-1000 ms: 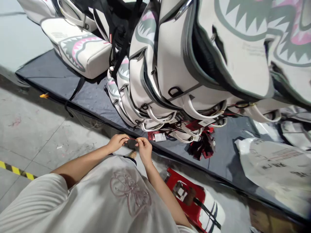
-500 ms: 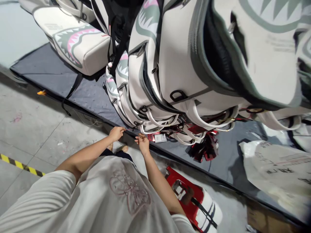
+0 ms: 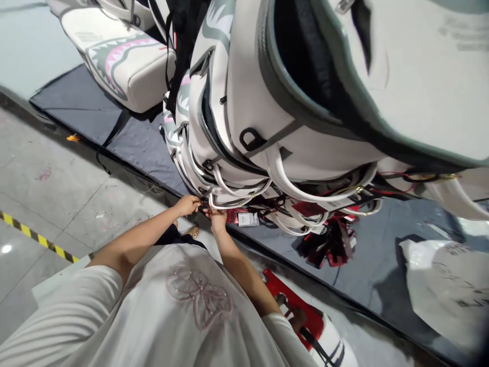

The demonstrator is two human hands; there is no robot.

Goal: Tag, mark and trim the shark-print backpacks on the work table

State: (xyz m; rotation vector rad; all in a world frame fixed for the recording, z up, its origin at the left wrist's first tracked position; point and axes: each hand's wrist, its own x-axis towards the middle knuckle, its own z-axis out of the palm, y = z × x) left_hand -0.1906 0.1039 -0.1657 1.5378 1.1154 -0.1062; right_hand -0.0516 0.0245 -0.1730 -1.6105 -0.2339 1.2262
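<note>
Beside the lower end of a row of white backpacks [image 3: 244, 76] with shark-mouth prints, my two hands are close together. My left hand [image 3: 188, 205] is closed, its fingertips pinched at the table edge; what they pinch is too small to make out. My right hand [image 3: 217, 217] is curled just under a white carry handle [image 3: 233, 204], fingers closed and partly hidden by it. A red tag [image 3: 232, 216] and a white label [image 3: 248, 219] lie right beside my right hand. Farther right lies a bundle of red and black tags [image 3: 332, 239].
The bags rest on a dark grey cloth-covered table [image 3: 133, 148]. Another backpack [image 3: 148, 81] lies at the back left. A clear plastic bag [image 3: 446, 285] is at the right. Below the table edge stands a red and white stool [image 3: 305, 316]. Yellow-black tape [image 3: 38, 239] marks the floor.
My hands have come closer together, and my right hand has moved left, in under the carry handle. The view has shifted, so the near backpacks look larger.
</note>
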